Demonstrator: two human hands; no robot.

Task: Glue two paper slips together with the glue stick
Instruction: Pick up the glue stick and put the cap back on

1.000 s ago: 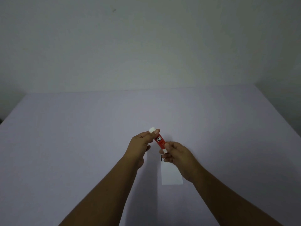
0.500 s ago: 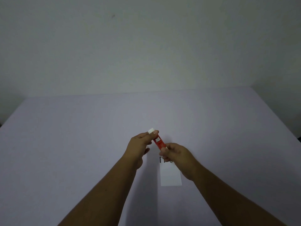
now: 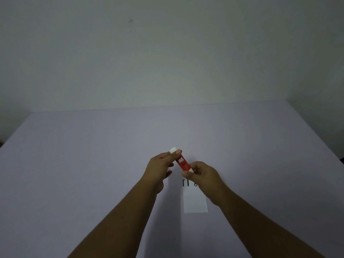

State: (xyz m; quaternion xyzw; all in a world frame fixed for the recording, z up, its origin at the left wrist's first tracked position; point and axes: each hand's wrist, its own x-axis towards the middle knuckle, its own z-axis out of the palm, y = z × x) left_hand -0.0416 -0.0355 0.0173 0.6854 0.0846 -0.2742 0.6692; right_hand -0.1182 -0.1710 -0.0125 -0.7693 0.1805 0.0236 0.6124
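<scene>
Above bench (image 3: 93, 164), glue stick (image 3: 182, 162) pinched at both ends; cap end closed in left hand (image 3: 160, 164), bottom in right hand (image 3: 202, 174), likely for uncapping; paper slip (image 3: 195, 202) left flat below.

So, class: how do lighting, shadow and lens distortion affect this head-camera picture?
Head view: dim, even light with dark corners; a soft shadow lies beside the paper slip; no glare on the glue stick, whose label reads clearly; the wide lens bows the table edges.

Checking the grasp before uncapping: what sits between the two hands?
In the head view, the red glue stick spans the gap, tilted: the left hand pinches its upper white end, the right hand its lower end, above the paper slip.
</scene>
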